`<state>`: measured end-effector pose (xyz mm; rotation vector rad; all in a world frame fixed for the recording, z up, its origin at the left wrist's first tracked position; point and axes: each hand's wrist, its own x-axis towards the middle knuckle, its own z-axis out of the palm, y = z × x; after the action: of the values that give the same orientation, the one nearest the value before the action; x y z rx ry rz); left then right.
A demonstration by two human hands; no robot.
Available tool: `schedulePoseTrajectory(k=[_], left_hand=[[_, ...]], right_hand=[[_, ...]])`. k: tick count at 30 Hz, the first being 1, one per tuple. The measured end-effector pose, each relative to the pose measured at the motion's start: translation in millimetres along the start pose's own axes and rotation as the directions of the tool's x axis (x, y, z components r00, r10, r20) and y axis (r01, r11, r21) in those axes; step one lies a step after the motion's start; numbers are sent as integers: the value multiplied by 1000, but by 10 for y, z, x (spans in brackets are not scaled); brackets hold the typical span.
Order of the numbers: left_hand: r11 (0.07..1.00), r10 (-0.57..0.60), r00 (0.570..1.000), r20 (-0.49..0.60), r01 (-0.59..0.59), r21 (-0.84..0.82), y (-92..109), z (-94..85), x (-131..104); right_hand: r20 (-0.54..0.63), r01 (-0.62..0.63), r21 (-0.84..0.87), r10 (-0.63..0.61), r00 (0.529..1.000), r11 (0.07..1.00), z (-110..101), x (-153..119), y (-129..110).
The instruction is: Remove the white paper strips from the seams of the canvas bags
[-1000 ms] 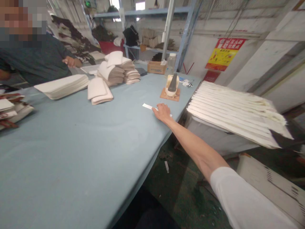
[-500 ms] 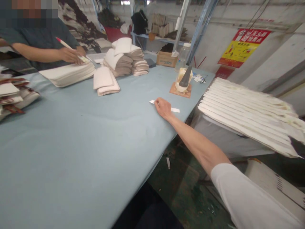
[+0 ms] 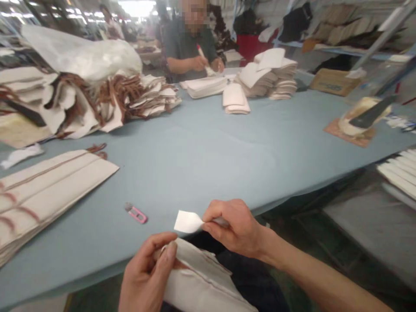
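Note:
My right hand (image 3: 235,225) pinches one end of a small white strip (image 3: 187,222), whose wide end points left over the table's near edge. Lower and to the left, my left hand (image 3: 151,266) grips the corner of a cream fabric piece (image 3: 201,277) between thumb and fingers. That fabric hangs over my lap and shows a brown patch near the thumb. On the blue table (image 3: 201,164), a pink cutter (image 3: 136,213) lies left of the strip. The two hands are a short gap apart.
Flat cream pieces (image 3: 58,182) lie at the left, with a brown-and-cream heap (image 3: 123,99) behind. Cream stacks (image 3: 260,78) stand across the table, where a person (image 3: 191,47) holds a brush. A glue container with a dark-handled tool (image 3: 360,119) sits at the right.
The view has swung left. My right hand has come back from the table's far right with the white strip. My left hand and the fabric it holds now show.

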<state>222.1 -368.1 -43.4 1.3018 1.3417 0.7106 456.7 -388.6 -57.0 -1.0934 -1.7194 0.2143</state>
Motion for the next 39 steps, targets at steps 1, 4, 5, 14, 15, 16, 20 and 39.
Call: schedulePoseTrajectory(k=[1,4,5,14,15,16,20,39], left_hand=[[998,-6,1000,4,6,-55,19,-33,-2],[985,15,1000,27,-10,-175,-27,-190,-38],[978,42,998,45,-32,-204,-71,-252,-59],[913,356,929,106,-320,-254,-232,-621,-232],[902,388,915,108,-353,-248,-211,-641,-242],[891,414,904,106,-379,-250,-191,-657,-251],[841,510,857,71,-478,-255,-133,-687,-263],[988,149,976,161,-142,-58,57,-460,-274]], right_hand=[[12,29,31,-29,1000,999,72,37,-132],[86,52,62,-57,995,997,208,126,-420],[114,59,60,-65,991,996,232,147,-490],[278,91,150,-131,952,984,350,215,-842],[296,20,201,-80,952,979,370,210,-869],[323,-88,260,-1,947,962,391,202,-894],[535,-614,471,348,770,634,486,145,-952],[312,-599,445,512,801,666,663,15,-821]])
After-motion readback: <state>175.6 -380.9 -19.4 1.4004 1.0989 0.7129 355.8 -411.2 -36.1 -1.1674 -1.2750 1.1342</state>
